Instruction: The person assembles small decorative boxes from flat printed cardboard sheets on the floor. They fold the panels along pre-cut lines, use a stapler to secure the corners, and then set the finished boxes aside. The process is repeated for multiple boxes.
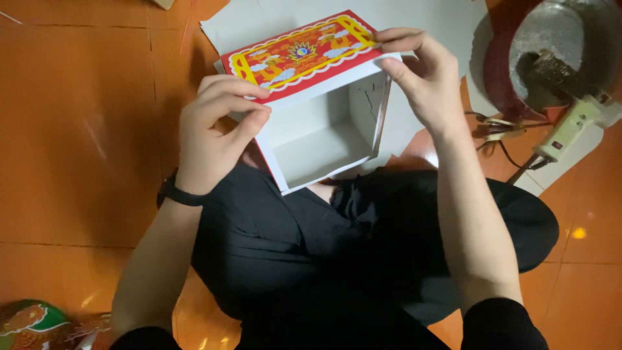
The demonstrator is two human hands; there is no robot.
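A white cardboard box [317,139] with a red and yellow patterned top panel [301,55] is held over my lap, its open side facing me. My left hand [217,133] grips the box's left wall, thumb and fingers pinched over the edge; a black band sits on that wrist. My right hand [421,74] pinches the right end of the patterned panel at the box's upper right corner. The inside of the box is bare white.
I sit on an orange tiled floor [84,129] in black clothes. A white sheet [440,23] lies behind the box. A glue gun [570,126] with its cord lies at the right beside a round red and silver dish [551,52]. A colourful printed item [32,324] lies bottom left.
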